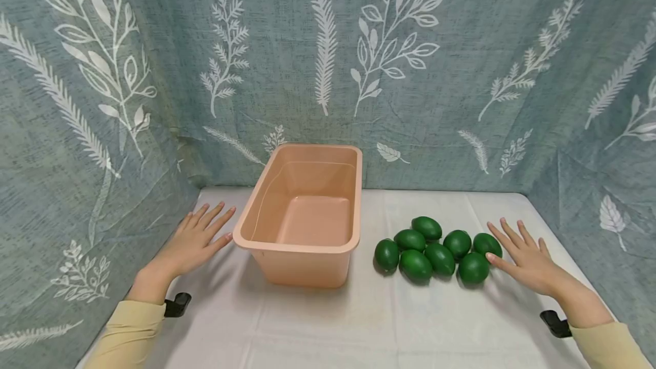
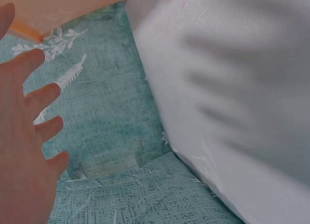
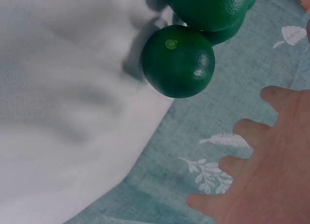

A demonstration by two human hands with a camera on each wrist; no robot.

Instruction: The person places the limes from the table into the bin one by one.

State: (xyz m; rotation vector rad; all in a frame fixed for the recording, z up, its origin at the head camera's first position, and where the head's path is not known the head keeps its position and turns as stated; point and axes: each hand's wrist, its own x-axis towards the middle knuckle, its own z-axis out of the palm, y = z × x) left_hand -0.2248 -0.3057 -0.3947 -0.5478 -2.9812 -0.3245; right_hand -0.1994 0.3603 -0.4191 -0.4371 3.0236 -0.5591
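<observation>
Several green limes (image 1: 439,259) lie clustered on the white table, right of centre. My right hand (image 1: 528,261) is held just right of the cluster with its fingers spread, the thumb overlapping the nearest lime (image 1: 474,268) in the head view. In the right wrist view a lime (image 3: 178,61) shows a pale stem mark, and that hand's palm is bare. On the other side, my left hand (image 1: 193,244) hovers over the table with spread fingers and nothing in it. Its thumb tip is close to the left rim of a peach-coloured plastic tub (image 1: 307,269), whose inside holds nothing visible.
White cloth covers the table (image 1: 410,323). Blue-green curtains (image 1: 287,73) with white leaf prints stand behind it and along both sides. A black strap mount sits at each wrist, below beige sleeves (image 1: 128,329). Soft hand shadows fall on the cloth.
</observation>
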